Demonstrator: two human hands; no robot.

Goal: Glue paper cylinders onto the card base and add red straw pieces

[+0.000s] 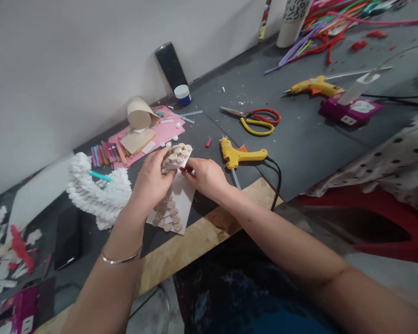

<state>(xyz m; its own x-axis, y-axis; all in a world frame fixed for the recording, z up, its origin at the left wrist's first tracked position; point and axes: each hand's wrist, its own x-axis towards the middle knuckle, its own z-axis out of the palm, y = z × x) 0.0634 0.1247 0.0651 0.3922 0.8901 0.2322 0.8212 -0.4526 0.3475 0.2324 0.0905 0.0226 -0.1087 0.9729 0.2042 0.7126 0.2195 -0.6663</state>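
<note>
My left hand point(150, 180) is closed around a small white piece topped with round beige discs point(178, 154), tilted above the table. My right hand point(208, 178) has its curled fingers at the right edge of that piece; a bit of dark red shows at the fingertips, too small to name. Below both hands lies a white card point(187, 197) bearing more beige discs point(174, 218), partly hidden by my left hand. A yellow glue gun point(242, 154) rests just right of my right hand, with a clear glue stick in its back.
Red-and-yellow-handled scissors point(256, 119) lie beyond the glue gun. Left are a fluffy white shape point(97, 192) and a dark phone point(68, 236). A pink sheet point(167, 118) holds paper pieces. Another glue gun point(313, 85) lies near a purple power box point(350, 110).
</note>
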